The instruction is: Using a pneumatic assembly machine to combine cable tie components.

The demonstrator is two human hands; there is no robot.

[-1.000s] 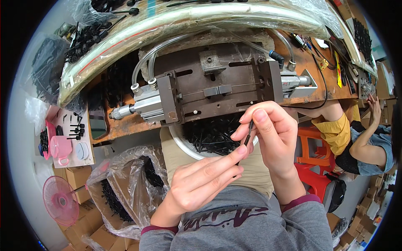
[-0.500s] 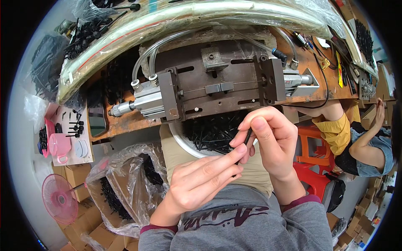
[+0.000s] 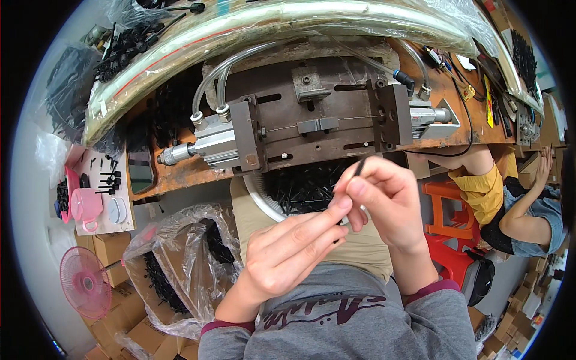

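Over my lap, my right hand [image 3: 387,204] pinches a thin black rod [image 3: 360,167] between thumb and fingers, its upper end poking out above the fingertips. My left hand [image 3: 285,252] meets it from the left, its fingers closed together around the lower part, where small dark bits show between the fingertips. Most of the rod is hidden by the fingers, so its full shape cannot be made out. Below and behind the hands, a white-rimmed round basin [image 3: 264,207] holds many black thin parts [image 3: 300,189].
A dark metal fixture [image 3: 312,123] with air cylinders [image 3: 219,144] and clear hoses [image 3: 207,78] sits on the wooden bench ahead. At left are a plastic-lined carton [image 3: 180,264], a pink fan [image 3: 86,281] and a pink cup [image 3: 85,205]. Another person [image 3: 528,210] sits at right near red stools [image 3: 447,255].
The black rod has shifted up within my right hand's fingers and its end now shows above them. Both hands stay close together, nearly in the same place.
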